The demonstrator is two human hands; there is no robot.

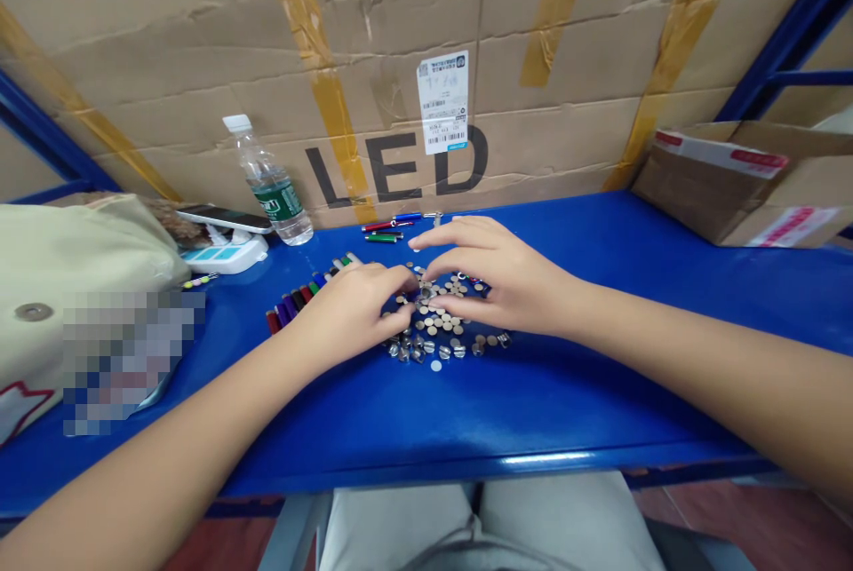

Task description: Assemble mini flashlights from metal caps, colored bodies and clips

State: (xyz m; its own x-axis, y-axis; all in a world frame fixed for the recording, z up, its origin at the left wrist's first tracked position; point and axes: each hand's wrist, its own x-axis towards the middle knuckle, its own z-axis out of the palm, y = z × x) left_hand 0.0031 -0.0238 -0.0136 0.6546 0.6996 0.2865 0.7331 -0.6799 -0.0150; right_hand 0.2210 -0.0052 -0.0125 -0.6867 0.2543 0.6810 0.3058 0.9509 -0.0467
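Observation:
A loose heap of small silver metal discs, probably button cells (430, 322), lies on the blue table top (533, 402). My left hand (350, 309) reaches the heap's left side, its fingertips among the discs. My right hand (497, 278) spreads over the far right of the heap, with its fingers apart. Neither hand visibly holds anything. Left of the heap, a row of colored small metal cylinders (303, 296) stands close to my left hand. Several slim pen-like cylinders (385, 229) lie behind the heap.
A water bottle (270, 189), a phone (223, 218) and a white power strip (227, 253) stand back left. A beige bag (67, 287) sits at the left. An open cardboard box (739, 185) rests at the right, against a taped cardboard wall printed LED (396, 167).

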